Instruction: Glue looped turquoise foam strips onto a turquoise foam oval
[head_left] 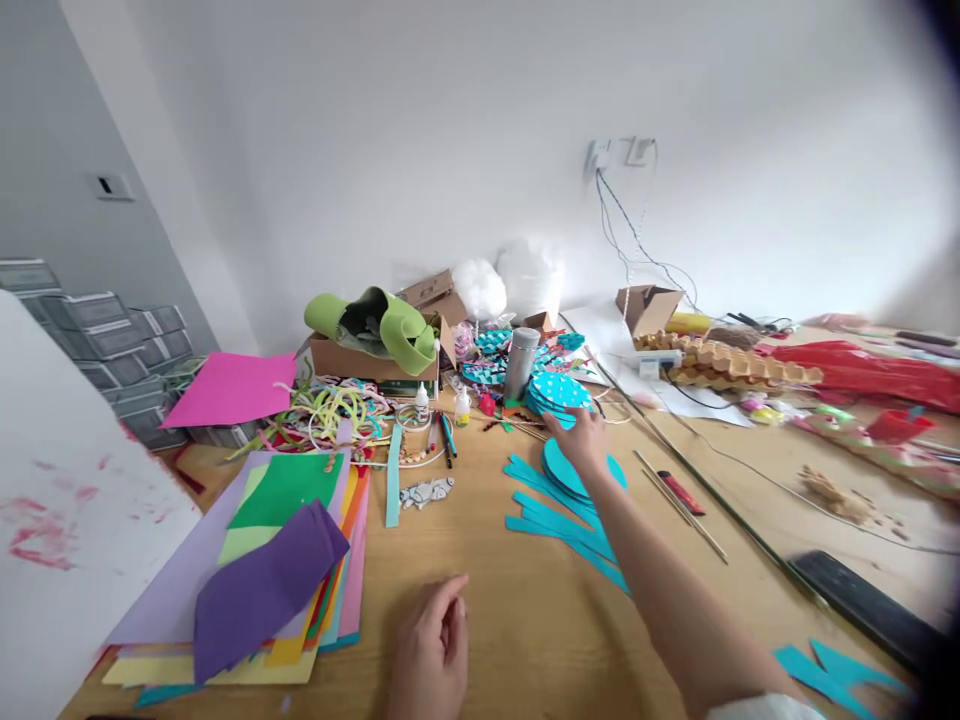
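Note:
My right hand (581, 440) reaches over a stack of plain blue discs (559, 468), its fingers apart near the lower edge of the blue polka-dot discs (559, 392). Whether the fingertips touch a disc is hard to make out. Blue paper strips (559, 520) fan out below the plain discs, partly behind my right forearm. My left hand (435, 640) rests low at the table's front with its fingers curled in, and nothing shows in it. A grey metal bottle (521, 365) stands just left of the dotted discs.
Coloured paper sheets (270, 590) lie at the left. Behind them are tangled strips (337, 410) and a green cap (375, 325) on a box. At the right are thin sticks (686, 505), a red cutter (681, 493), a long green rod (705, 480) and a black phone (862, 605).

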